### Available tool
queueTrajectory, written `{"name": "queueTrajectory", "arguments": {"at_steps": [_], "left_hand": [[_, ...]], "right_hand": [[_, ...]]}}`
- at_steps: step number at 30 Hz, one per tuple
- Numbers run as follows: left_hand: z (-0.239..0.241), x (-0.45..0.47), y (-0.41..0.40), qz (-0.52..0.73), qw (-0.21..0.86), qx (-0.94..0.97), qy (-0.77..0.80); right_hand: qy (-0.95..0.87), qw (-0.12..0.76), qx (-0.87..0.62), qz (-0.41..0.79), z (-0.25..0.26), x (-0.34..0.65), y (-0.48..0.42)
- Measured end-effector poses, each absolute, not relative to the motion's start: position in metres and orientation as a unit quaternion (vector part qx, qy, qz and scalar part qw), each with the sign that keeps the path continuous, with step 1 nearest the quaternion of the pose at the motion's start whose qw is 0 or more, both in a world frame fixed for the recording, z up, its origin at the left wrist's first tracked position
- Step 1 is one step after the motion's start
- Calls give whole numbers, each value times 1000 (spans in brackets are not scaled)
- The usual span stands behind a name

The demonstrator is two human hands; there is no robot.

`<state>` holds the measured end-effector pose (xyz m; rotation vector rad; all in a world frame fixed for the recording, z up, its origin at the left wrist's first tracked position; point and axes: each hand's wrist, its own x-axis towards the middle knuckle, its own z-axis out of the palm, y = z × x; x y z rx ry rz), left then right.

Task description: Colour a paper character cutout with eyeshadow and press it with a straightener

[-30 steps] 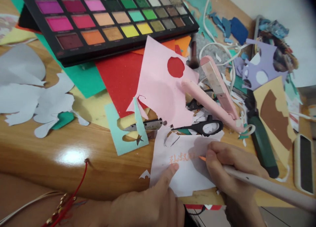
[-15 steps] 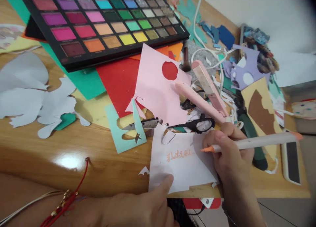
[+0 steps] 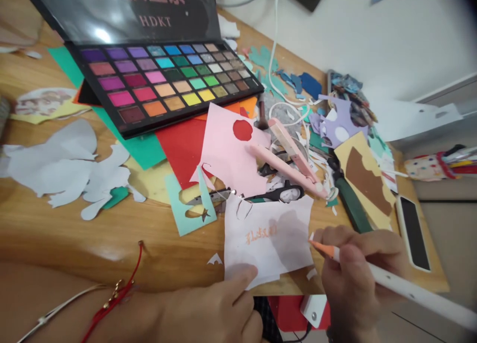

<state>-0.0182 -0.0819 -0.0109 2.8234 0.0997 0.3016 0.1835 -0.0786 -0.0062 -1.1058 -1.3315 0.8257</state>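
Observation:
A piece of white paper (image 3: 286,253) with orange handwriting lies at the table's front edge. My left hand (image 3: 223,303) presses its lower left part with a stretched index finger; the other fingers bend loosely below. Held in my right hand (image 3: 357,268) is a white marker with an orange tip (image 3: 406,292), just right of the paper and off its surface. Behind the paper lie black-handled scissors (image 3: 286,193), partly covered by scraps, and a pink hair straightener (image 3: 286,166). A mint paper cutout (image 3: 186,218) lies to the paper's left.
An open eyeshadow palette (image 3: 167,84) stands at the back over coloured sheets. Grey paper scraps (image 3: 70,164) lie left. On the right are a green-handled tool (image 3: 350,199), a yellow-and-brown paper piece (image 3: 368,179) and a phone (image 3: 413,233). A white cable (image 3: 274,49) runs behind.
My right hand has drawn the marker away from the writing, right and toward me, turning its tip leftward. My left finger stays on the paper. The view has tilted up, showing the palette's lid.

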Motion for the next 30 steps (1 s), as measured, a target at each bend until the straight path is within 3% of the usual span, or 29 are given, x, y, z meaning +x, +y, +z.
{"name": "queueTrajectory", "arguments": {"at_steps": [8, 21, 26, 30], "left_hand": [[-22, -12, -89, 177, 262, 947, 59], [-17, -8, -80, 175, 485, 835, 192], [-5, 1, -79, 139, 513, 821, 208], [-9, -2, -84, 135, 518, 784, 315]], "right_hand": [[-524, 558, -473, 436, -10, 176, -102], [-436, 640, -441, 454, -21, 185, -81], [-443, 641, -418, 466, -23, 185, -83], [-441, 636, -400, 492, -24, 185, -88]]}}
